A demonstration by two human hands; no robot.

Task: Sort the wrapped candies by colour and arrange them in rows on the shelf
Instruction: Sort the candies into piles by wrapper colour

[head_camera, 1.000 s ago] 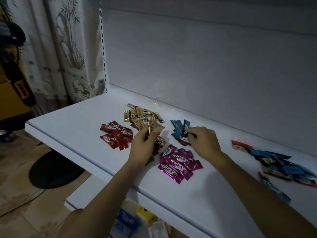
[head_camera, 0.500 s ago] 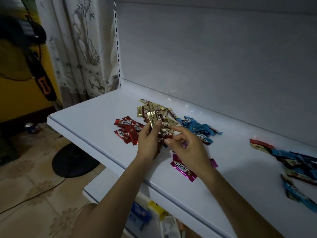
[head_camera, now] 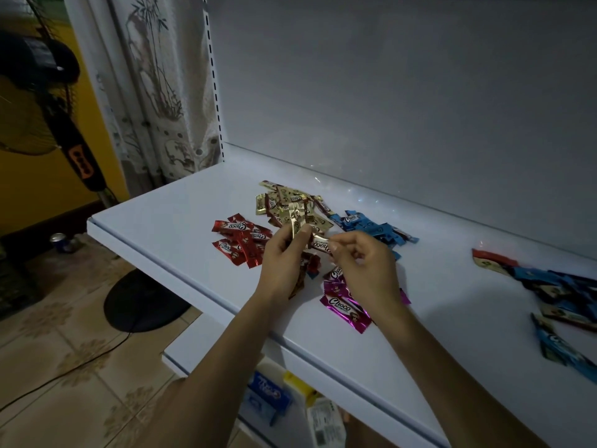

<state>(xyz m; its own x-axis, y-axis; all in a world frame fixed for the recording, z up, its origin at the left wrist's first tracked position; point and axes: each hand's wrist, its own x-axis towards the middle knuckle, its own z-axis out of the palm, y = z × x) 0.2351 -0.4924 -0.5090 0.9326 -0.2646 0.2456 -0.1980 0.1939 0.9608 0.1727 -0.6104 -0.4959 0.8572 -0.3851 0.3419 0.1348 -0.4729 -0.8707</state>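
White shelf (head_camera: 452, 318) spans mid-frame. At centre, the left hand (head_camera: 282, 263) grips a mixed bunch (head_camera: 295, 226) and the right hand (head_camera: 365, 273) pinches one wrapped candy (head_camera: 321, 245) (light, crinkly, slippery foil), which is likely best held by its crimped end

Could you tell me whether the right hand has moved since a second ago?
Yes: the right hand left the blue pile and came leftward to the left hand.
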